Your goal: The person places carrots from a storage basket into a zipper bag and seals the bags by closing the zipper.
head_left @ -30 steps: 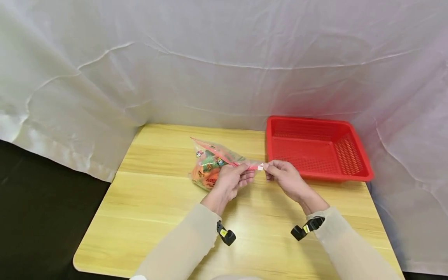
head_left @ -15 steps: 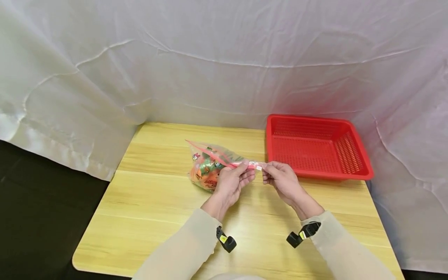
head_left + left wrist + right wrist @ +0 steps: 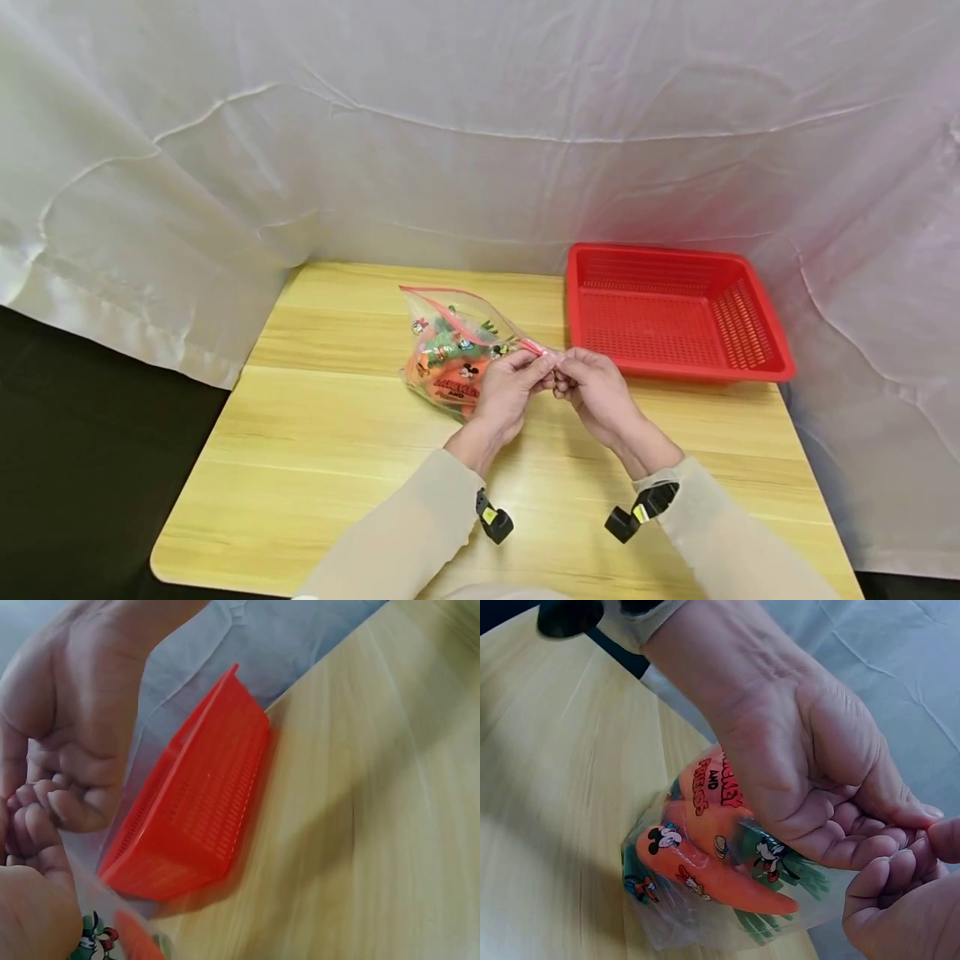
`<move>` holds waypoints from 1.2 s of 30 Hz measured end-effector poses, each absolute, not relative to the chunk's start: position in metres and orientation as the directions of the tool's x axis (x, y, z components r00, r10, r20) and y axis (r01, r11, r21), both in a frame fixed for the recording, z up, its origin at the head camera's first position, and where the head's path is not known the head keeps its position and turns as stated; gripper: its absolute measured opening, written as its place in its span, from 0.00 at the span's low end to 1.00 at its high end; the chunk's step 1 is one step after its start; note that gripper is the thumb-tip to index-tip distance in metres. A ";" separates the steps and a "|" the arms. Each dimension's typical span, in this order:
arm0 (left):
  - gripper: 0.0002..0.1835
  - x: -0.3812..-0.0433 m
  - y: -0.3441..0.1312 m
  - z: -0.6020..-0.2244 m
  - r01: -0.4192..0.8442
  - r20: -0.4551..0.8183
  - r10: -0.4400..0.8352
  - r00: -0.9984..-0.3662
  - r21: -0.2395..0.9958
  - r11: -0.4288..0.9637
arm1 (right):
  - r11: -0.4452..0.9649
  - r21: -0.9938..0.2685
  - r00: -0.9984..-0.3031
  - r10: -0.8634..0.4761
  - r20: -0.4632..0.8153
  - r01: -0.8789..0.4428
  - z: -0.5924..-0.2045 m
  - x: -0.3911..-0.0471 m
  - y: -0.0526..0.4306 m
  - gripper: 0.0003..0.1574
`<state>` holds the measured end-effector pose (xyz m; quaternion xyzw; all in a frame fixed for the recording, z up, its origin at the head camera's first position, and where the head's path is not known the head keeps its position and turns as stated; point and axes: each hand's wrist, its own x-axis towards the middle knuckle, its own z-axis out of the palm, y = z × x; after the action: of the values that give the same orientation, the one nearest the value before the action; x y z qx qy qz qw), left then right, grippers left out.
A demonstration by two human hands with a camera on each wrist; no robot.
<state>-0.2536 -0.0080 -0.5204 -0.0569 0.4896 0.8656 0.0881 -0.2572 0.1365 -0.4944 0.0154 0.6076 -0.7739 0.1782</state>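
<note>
A clear zip bag [image 3: 450, 367] with a red closure strip and cartoon prints stands on the table, its mouth gaping on the left. Inside are orange carrots [image 3: 705, 870] with green tops. My left hand [image 3: 508, 396] pinches the strip near the bag's right corner. Right beside it, my right hand [image 3: 596, 396] pinches the corner end of the same strip, and the two hands' fingertips meet. In the right wrist view the fingers hide the slider and the strip.
A red perforated plastic basket [image 3: 678, 371] stands at the table's back right, just beyond my right hand. The wooden table [image 3: 322, 475] ends at a pale curtain [image 3: 450, 150] behind and at the right.
My right hand has moved left until it meets my left hand. The bag's mouth has spread wider, and the white tab at its corner is now covered by fingers.
</note>
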 end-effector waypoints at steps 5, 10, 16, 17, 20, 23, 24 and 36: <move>0.06 -0.255 -0.014 -0.521 -0.291 -0.244 0.159 -0.957 0.817 -0.497 | -0.135 -0.945 -0.933 -0.254 -0.256 0.296 -0.495 -0.259 0.140 0.13; 0.07 -0.259 -0.025 -0.513 -0.448 -0.372 0.256 -0.892 0.799 -0.402 | 0.031 -0.971 -0.947 -0.213 -0.239 0.238 -0.496 -0.264 0.148 0.10; 0.07 -0.264 -0.028 -0.504 -0.536 -0.441 0.312 -0.842 0.753 -0.381 | 0.096 -0.974 -0.943 -0.247 -0.222 0.204 -0.498 -0.272 0.156 0.11; 0.07 -0.265 -0.028 -0.503 -0.539 -0.443 0.313 -0.840 0.751 -0.381 | 0.098 -0.975 -0.943 -0.253 -0.218 0.199 -0.498 -0.273 0.157 0.12; 0.06 -0.267 -0.026 -0.501 -0.530 -0.446 0.291 -0.847 0.756 -0.384 | 0.091 -0.977 -0.938 -0.273 -0.213 0.195 -0.499 -0.276 0.159 0.12; 0.06 -0.268 -0.024 -0.500 -0.500 -0.440 0.238 -0.866 0.775 -0.386 | 0.067 -0.977 -0.936 -0.278 -0.215 0.205 -0.499 -0.277 0.161 0.13; 0.06 -0.268 -0.023 -0.499 -0.489 -0.438 0.218 -0.872 0.780 -0.389 | 0.055 -0.976 -0.936 -0.278 -0.218 0.211 -0.499 -0.278 0.161 0.13; 0.06 -0.274 -0.049 -0.490 -0.362 -0.353 0.114 -0.929 0.793 -0.490 | -0.095 -0.966 -0.952 -0.219 -0.214 0.239 -0.489 -0.286 0.170 0.14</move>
<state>-0.2739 -0.0492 -0.4901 -0.1276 0.4852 0.8537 0.1395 -0.2860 0.1700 -0.4893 0.0076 0.6546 -0.7400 0.1545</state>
